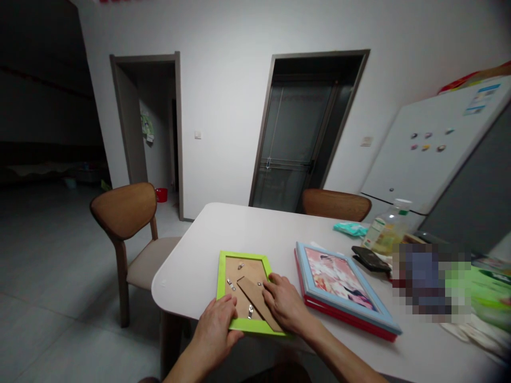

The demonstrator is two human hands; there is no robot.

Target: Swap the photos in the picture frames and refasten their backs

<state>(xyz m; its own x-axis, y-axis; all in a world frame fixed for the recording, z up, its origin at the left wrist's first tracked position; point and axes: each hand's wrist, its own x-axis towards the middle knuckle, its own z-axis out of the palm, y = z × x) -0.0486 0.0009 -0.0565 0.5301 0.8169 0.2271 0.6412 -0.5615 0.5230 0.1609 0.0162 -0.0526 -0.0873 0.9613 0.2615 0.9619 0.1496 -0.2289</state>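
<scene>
A lime-green picture frame (222,276) lies face down at the table's front edge, its brown backing board (249,266) showing. Several small metal clips sit on the board, and a brown stand leg (255,298) runs slantwise across it. My left hand (217,322) grips the frame's lower left corner, fingers over the left side and thumb by the bottom edge. Closed at the right side is my right hand (285,303), its bent fingertips pressed on the board and rim near the right clip (260,283). The hand covers part of the right rim.
Right of my hands, a light-blue picture frame (339,276) with a pink picture lies on red frames (351,320). Beyond are a black wallet-like item (370,259), a bottle (387,229) and a teal packet (351,229). Wooden chairs (128,210) stand around the white table (191,255).
</scene>
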